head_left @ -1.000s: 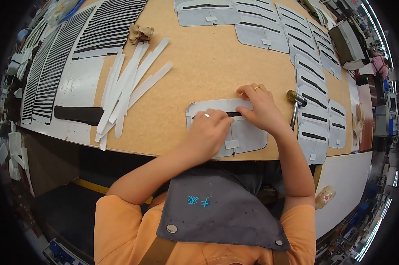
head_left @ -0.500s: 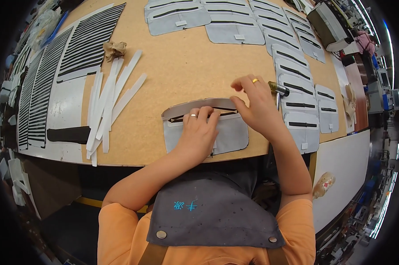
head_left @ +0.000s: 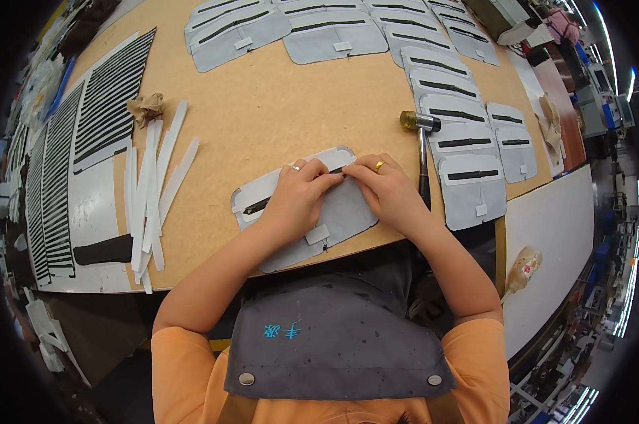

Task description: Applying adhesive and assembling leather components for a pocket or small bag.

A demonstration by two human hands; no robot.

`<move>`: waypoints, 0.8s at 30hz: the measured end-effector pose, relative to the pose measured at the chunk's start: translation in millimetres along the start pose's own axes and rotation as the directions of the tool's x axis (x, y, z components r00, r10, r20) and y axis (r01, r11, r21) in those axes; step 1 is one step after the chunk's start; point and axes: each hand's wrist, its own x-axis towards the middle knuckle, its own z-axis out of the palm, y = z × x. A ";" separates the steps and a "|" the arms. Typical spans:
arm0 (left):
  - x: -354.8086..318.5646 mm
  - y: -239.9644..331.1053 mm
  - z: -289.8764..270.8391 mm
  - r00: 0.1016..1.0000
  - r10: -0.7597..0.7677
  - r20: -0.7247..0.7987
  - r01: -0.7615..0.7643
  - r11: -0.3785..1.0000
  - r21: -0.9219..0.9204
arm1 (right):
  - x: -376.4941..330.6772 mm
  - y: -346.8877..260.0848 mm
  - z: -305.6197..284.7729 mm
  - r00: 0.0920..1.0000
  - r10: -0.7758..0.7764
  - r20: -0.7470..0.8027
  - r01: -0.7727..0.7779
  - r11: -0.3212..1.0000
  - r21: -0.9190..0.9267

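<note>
A grey flat panel [head_left: 351, 208] with rounded corners lies tilted at the table's near edge, a white border and a black-lined slot along its far side. A small white tag [head_left: 318, 234] sits on its near half. My left hand [head_left: 296, 198] rests across the panel, thumb and fingers pinched at the slot's right part. From the right, my right hand [head_left: 387, 187] pinches the black strip at the slot's right end, its fingertips nearly meeting the left ones. The fingers partly hide the slot.
Several similar grey panels [head_left: 468, 201] overlap in rows along the far and right sides. A hammer [head_left: 423, 152] lies right of my hands. On the left are white strips [head_left: 150, 198], crumpled brown paper [head_left: 146, 107], a black piece [head_left: 103, 250] and sheets of black strips [head_left: 114, 102].
My right hand has come down from above onto the slot's right end. The panel now lies tilted, its far flap laid flat. My left hand has shifted slightly left and pinches at the slot.
</note>
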 end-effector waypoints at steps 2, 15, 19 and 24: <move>-2.7 2.5 0.2 0.996 0.088 0.023 -0.091 0.970 0.226 | -4.1 1.7 1.5 0.999 -0.045 0.008 0.046 0.996 -0.082; -19.8 2.8 -23.9 0.995 -0.100 -0.014 0.100 0.995 0.002 | -3.2 -14.6 10.6 1.000 0.019 0.019 -0.020 0.999 0.043; -27.9 3.6 -21.6 0.998 0.066 -0.004 -0.063 0.961 0.268 | 0.9 -17.7 10.3 0.997 -0.072 0.037 0.075 0.994 -0.084; -30.7 9.5 -20.8 0.992 0.121 0.023 -0.119 0.894 0.433 | -4.7 -10.5 -0.3 0.982 -0.169 0.082 0.188 0.890 -0.416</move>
